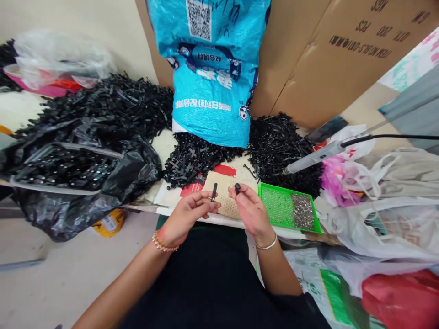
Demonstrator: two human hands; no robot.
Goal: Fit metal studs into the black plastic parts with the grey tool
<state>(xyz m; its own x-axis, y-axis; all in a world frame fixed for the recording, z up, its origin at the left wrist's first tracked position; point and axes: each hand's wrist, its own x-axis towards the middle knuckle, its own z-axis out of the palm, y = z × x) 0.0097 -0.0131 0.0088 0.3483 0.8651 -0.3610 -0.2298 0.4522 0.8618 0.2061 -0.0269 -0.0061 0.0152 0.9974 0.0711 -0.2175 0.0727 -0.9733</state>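
My left hand (192, 212) pinches a slim black strip (214, 192), which stands upright between thumb and fingers. To its right, my right hand (252, 210) holds a small dark piece (237, 188) at its fingertips. The two hands are apart, both above a beige dimpled mat (228, 208) at the table's front edge. A green tray (274, 205) lies just right of my right hand, with many small metal pieces (303, 211) gathered at its right end.
Black part heaps (133, 103) spread behind and left; another (277, 146) lies behind the tray. A blue sack (212, 109) stands at the back. An electric screwdriver (312, 155) hangs over the right heap. A bag-lined basket (65, 187) is left, plastic bags (387, 183) right.
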